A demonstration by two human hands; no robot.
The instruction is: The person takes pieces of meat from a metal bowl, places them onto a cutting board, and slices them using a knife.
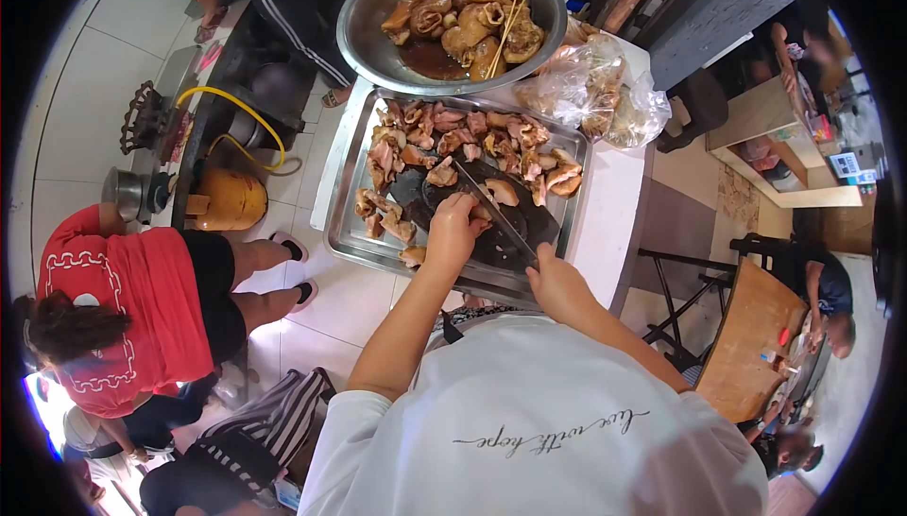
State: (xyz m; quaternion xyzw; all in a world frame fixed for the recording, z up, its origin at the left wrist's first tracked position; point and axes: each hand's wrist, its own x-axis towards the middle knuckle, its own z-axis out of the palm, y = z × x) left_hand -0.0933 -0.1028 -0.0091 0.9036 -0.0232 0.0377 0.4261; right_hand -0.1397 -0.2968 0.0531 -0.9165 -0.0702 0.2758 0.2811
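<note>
Brown-skinned piece of cooked meat, pale on its cut side (502, 193): lies on the flat black cutting slab (491, 244), just beside the long dark-bladed knife (498, 214). Slab sits inside the rectangular stainless-steel tray (355, 176).

Right hand (559, 282): clenched round the knife handle; blade slants across the slab, tip toward the far side. Left hand (453, 223): fingers bent and bunched at the near side of the blade, over a small bit of meat. Their undersides are hidden; cannot tell whether they pinch it or only press.

Progress, as judged: well underway. Chopped chunks (458, 129) are heaped along the tray's far side, with a few more at its left side. Remaining: large brown glazed pieces (465, 39) in the round stainless-steel bowl (363, 34), apparently uncut, in dark sauce. Two or more thin wooden sticks (507, 34) lean across them. Exact count of pieces: not readable.

Further out: clear plastic bags of brownish food (597, 81) beside the bowl, on the white tabletop (616, 199). Left of the table, a person in a red shirt (142, 313) stands near a yellow gas cylinder (231, 202).
</note>
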